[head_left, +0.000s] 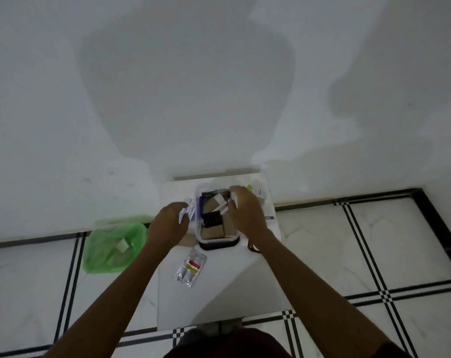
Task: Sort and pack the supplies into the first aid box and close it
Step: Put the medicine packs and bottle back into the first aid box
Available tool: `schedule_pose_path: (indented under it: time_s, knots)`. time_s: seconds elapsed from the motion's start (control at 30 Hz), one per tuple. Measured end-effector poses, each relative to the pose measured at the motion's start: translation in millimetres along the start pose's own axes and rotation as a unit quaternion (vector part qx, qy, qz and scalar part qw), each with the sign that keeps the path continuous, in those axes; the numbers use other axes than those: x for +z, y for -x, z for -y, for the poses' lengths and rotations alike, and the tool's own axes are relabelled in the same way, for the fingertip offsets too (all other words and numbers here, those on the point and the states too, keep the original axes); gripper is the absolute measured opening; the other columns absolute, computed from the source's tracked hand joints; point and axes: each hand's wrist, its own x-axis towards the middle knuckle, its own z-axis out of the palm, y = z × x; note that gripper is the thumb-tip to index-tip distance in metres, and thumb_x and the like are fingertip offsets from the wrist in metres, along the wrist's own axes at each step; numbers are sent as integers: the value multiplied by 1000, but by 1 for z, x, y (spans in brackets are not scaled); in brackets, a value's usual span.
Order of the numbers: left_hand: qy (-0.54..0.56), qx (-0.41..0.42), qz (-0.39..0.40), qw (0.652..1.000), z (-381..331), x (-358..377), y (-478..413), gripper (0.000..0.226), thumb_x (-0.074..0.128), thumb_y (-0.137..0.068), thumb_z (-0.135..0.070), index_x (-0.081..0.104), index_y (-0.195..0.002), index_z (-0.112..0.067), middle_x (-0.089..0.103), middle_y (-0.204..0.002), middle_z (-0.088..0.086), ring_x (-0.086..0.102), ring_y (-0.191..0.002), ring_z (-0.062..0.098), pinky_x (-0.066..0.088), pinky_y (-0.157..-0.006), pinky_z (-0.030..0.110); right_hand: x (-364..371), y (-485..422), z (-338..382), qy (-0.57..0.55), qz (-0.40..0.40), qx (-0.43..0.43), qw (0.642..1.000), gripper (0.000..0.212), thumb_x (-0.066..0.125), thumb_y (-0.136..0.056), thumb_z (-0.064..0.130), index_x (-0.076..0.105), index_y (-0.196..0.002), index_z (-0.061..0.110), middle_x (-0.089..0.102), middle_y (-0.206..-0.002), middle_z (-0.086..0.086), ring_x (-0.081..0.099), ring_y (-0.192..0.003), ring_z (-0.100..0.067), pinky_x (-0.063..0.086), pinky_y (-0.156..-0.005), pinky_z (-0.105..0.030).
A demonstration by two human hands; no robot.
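Observation:
The clear first aid box (218,243) with a dark base stands open on the small white table (219,293). Brown and dark packets (213,220) fill it. My left hand (169,223) is at the box's left side, closed on a small white packet (187,211). My right hand (246,215) reaches over the box's right rim, its fingers on a white item (223,206) at the top of the contents. A clear blister pack with red and yellow labels (191,267) lies on the table in front of the box.
A green plastic bag (113,246) with a white piece inside sits on the tiled floor left of the table. More small supplies (258,192) lie at the table's far right corner, by the white wall. A flat white item (269,217) lies right of the box.

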Motion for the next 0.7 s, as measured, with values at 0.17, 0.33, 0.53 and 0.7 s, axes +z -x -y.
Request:
schedule_pose_path:
  time_s: [0.17, 0.33, 0.53, 0.7]
  knots:
    - [18, -86, 47, 995, 41, 22, -49, 45, 66, -83, -16, 55, -124, -2, 58, -127, 19, 53, -117, 33, 38, -99, 37, -6, -43, -35, 57, 16, 74, 995, 44, 51, -86, 0, 48, -130, 5, 52, -135, -14, 47, -124, -28, 41, -103, -37]
    - [7, -126, 115, 985, 74, 55, -79, 68, 77, -75, -26, 46, -130, 0, 53, -131, 21, 48, -120, 35, 35, -100, 38, 11, -68, -78, 149, 86, 111, 979, 52, 52, -79, -5, 43, -129, 6, 52, -127, -16, 48, -117, -32, 43, -92, -37]
    - [22, -145, 125, 981, 92, 82, -96, 96, 87, -60, -33, 37, -135, 2, 51, -128, 24, 49, -116, 38, 38, -97, 44, 33, -82, -112, 217, 100, 100, 966, 57, 61, -70, -8, 46, -123, 6, 54, -120, -15, 51, -109, -33, 47, -83, -37]
    - [-7, -141, 132, 981, 100, 102, -103, 94, 89, -53, -33, 42, -126, 4, 50, -120, 24, 47, -111, 41, 38, -91, 45, 43, -95, -126, 261, 82, 78, 959, 67, 66, -68, -6, 41, -130, 5, 53, -125, -16, 51, -113, -34, 43, -96, -41]
